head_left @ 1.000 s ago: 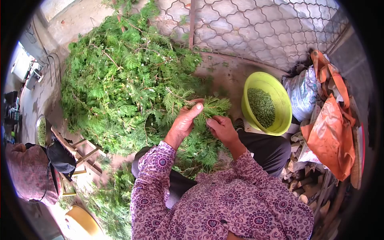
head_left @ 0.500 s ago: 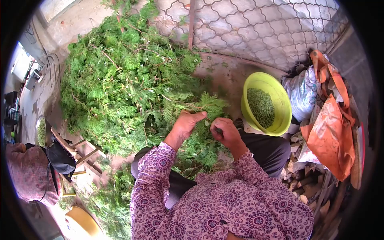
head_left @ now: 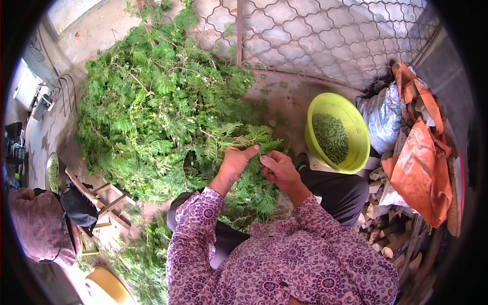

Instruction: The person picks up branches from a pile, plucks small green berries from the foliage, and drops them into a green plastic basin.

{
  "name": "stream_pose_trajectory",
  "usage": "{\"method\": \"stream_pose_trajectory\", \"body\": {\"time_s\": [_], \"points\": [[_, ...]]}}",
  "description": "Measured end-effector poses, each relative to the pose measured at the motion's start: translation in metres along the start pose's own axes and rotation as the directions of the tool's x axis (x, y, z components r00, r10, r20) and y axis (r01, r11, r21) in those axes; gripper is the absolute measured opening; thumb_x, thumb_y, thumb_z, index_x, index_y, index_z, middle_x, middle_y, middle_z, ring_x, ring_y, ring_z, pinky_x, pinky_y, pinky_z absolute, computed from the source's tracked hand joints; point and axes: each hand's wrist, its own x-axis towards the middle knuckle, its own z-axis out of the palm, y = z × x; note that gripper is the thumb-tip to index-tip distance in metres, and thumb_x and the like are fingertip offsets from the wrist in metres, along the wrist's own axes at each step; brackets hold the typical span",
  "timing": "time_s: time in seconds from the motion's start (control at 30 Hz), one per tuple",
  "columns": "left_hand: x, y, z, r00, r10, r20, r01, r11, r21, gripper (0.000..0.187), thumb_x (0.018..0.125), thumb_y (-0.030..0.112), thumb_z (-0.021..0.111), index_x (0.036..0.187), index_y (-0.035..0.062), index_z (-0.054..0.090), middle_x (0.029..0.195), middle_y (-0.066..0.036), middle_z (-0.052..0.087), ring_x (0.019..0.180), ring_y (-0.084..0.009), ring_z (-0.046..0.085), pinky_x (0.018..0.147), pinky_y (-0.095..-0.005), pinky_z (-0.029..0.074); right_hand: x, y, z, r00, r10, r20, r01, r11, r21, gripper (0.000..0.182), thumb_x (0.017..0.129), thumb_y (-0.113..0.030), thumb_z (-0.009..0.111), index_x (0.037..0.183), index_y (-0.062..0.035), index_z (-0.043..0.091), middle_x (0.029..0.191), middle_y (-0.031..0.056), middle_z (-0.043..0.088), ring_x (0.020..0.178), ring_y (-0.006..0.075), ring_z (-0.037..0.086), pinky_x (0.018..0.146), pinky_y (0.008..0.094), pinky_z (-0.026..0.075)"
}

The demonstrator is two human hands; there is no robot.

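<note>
My left hand (head_left: 235,165) is closed around a leafy evergreen sprig (head_left: 254,134), its thumb pointing right along the stem. Close beside it, my right hand (head_left: 280,170) has its fingers curled in and the thumb pressed toward them. Whatever sits between those fingertips is too small to make out. Both hands are above my lap, at the near edge of a big heap of green evergreen branches (head_left: 147,107). To the right of them a tilted yellow-green basin (head_left: 359,137) holds many small green cones or berries (head_left: 330,136).
Behind the basin are a pale sack (head_left: 380,119) and an orange bag (head_left: 419,175), with split firewood (head_left: 389,239) below. A wire mesh fence (head_left: 315,35) stands at the back. Another person (head_left: 40,223) sits at left near a wooden stool (head_left: 109,201) and yellow tub (head_left: 108,285).
My right hand has moved slightly left and turned, bringing its thumb and fingertips closer to the left thumb. My left hand stays almost in place on the sprig.
</note>
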Motion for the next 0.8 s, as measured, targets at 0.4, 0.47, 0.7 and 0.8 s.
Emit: {"method": "stream_pose_trajectory", "body": {"time_s": [0.4, 0.47, 0.7, 0.8], "points": [[0.013, -0.013, -0.008, 0.986, -0.082, -0.148, 0.056, 0.984, -0.168, 0.011, 0.077, 0.004, 0.062, 0.082, -0.0056, 0.061, 0.078, -0.007, 0.062, 0.066, -0.014, 0.057, 0.06, -0.0255, 0.046, -0.02, -0.017, 0.001, 0.993, -0.028, 0.119, 0.018, 0.997, 0.077, 0.009, 0.079, -0.009, 0.053, 0.071, -0.0045, 0.054, 0.058, 0.0019, 0.051, 0.042, 0.0069, 0.043, 0.036, 0.0197, 0.028], [0.018, -0.012, -0.021, 0.978, -0.078, -0.193, 0.059, 0.993, -0.102, 0.007, 0.076, 0.006, 0.061, 0.078, -0.0006, 0.063, 0.069, -0.004, 0.062, 0.056, -0.0123, 0.057, 0.049, -0.0247, 0.045, -0.038, -0.04, 0.011, 0.998, -0.058, 0.032, 0.057, 0.998, 0.04, 0.006, 0.078, -0.006, 0.051, 0.074, -0.0038, 0.054, 0.057, 0.0008, 0.049, 0.041, 0.0057, 0.039, 0.035, 0.0188, 0.026], [0.002, -0.046, -0.025, 0.672, 0.333, 0.661, -0.569, -0.338, 0.749, 0.012, 0.067, 0.005, 0.058, 0.079, 0.0036, 0.059, 0.079, -0.008, 0.056, 0.07, -0.0217, 0.053, 0.065, -0.0324, 0.044, -0.036, -0.116, -0.106, 0.355, -0.917, -0.182, 0.403, 0.326, -0.855, 0.023, 0.075, -0.005, 0.055, 0.098, -0.0023, 0.057, 0.076, 0.0117, 0.058, 0.065, 0.0192, 0.055, 0.057, 0.0275, 0.043], [0.002, -0.052, -0.024, 0.68, 0.207, 0.703, -0.516, -0.547, 0.66, 0.011, 0.063, 0.011, 0.054, 0.072, 0.009, 0.049, 0.069, -0.007, 0.043, 0.064, -0.0213, 0.045, 0.061, -0.0347, 0.038, -0.019, -0.096, -0.202, 0.262, -0.965, 0.019, -0.153, -0.06, -0.986, 0.029, 0.073, -0.009, 0.058, 0.101, -0.0014, 0.057, 0.083, 0.0177, 0.06, 0.076, 0.0293, 0.057, 0.07, 0.0336, 0.045]]}}
